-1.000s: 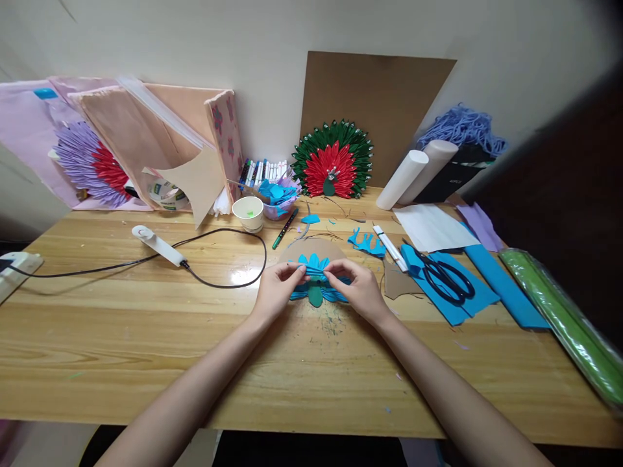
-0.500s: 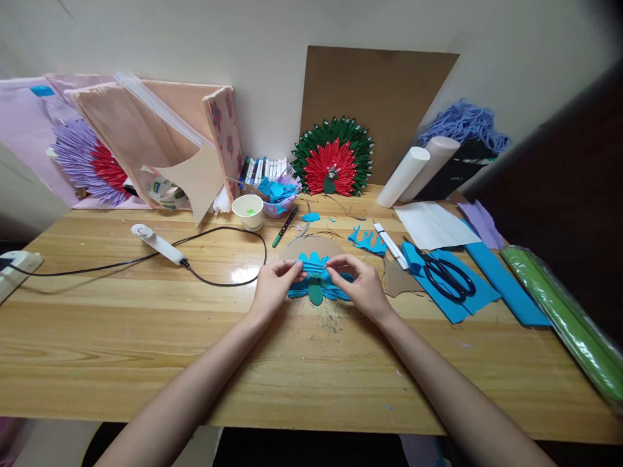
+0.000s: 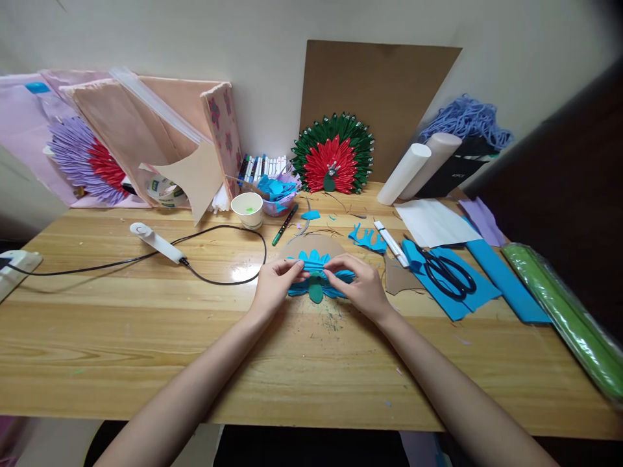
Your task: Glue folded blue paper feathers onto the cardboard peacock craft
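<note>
Between my two hands is a small folded strip of blue paper (image 3: 314, 265), pinched at one end by each hand. My left hand (image 3: 276, 283) is closed on its left end and my right hand (image 3: 359, 284) on its right end, thumbs against fingertips. Just under the strip lies a paper peacock with blue pleated petals (image 3: 296, 289) and a green body (image 3: 316, 290), fixed on a round brown cardboard (image 3: 316, 244). My hands partly cover the petals. Beyond, a finished red and green paper peacock (image 3: 332, 159) leans on a brown board (image 3: 384, 84).
On the right lie black scissors (image 3: 450, 275) on blue paper (image 3: 479, 292), white markers (image 3: 390, 244), and a green roll in plastic (image 3: 559, 311). To the left are a paper cup (image 3: 247, 211), a green pen (image 3: 285, 225), and a white corded device (image 3: 156, 244) with its black cable.
The blue strip has flattened and turned slightly between my fingers, and my fingertips have shifted a little. The camera view has tilted very slightly; everything else stays put.
</note>
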Demonstrator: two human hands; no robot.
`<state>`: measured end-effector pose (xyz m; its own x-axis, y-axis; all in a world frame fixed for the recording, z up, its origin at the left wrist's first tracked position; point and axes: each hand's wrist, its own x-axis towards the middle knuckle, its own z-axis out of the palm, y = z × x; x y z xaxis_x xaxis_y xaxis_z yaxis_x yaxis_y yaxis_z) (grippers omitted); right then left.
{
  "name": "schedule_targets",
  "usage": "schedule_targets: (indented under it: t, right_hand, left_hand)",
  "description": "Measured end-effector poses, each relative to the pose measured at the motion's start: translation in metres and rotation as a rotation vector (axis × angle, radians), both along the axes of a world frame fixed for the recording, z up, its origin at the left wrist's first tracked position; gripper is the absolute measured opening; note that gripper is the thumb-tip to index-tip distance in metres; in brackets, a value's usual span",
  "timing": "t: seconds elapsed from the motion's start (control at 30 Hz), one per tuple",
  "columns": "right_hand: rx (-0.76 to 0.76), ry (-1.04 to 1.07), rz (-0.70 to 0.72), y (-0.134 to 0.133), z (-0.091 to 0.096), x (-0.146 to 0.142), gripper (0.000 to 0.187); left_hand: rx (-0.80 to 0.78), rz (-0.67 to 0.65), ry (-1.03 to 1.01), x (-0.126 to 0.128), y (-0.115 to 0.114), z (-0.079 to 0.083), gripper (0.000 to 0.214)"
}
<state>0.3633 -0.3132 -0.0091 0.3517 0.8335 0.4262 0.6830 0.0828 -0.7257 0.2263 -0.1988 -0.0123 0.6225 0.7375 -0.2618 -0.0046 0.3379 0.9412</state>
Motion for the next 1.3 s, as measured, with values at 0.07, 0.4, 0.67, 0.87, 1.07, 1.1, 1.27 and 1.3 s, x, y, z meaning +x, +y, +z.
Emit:
schedule_targets:
  t: [0.07, 0.4, 0.67, 0.87, 1.07, 1.1, 1.27, 1.3]
  right_hand:
    - [-0.005, -0.001, -0.004, 0.000, -0.001, 0.001, 0.005]
    - [-0.002, -0.052, -0.024, -0.001, -0.002, 0.002, 0.004]
    - [0.010, -0.043, 0.002, -0.001, -0.002, 0.002, 0.012]
    - [0.023, -0.072, -0.003, -0.001, -0.002, 0.003, 0.010]
    - [0.091, -0.219, 0.021, -0.001, -0.004, 0.005, 0.011]
    - [0.110, -0.251, 0.027, -0.001, -0.004, 0.005, 0.010]
    - [0.148, -0.350, 0.039, -0.001, -0.005, 0.006, 0.008]
    - [0.147, -0.360, 0.038, 0.000, -0.005, 0.006, 0.008]
  left_hand:
    - [-0.007, -0.002, 0.008, 0.000, 0.000, 0.001, 0.035]
    - [-0.055, -0.004, 0.005, 0.001, 0.000, 0.000, 0.034]
    - [-0.033, -0.013, 0.001, 0.000, -0.001, 0.001, 0.033]
    - [-0.036, -0.024, -0.007, 0.000, -0.001, -0.001, 0.030]
    - [-0.052, -0.032, 0.001, 0.000, -0.001, 0.002, 0.031]
    - [-0.059, -0.034, 0.006, -0.001, -0.001, 0.004, 0.031]
    - [-0.093, -0.067, 0.012, -0.003, -0.002, 0.010, 0.032]
    - [-0.097, -0.073, 0.011, -0.003, -0.002, 0.011, 0.032]
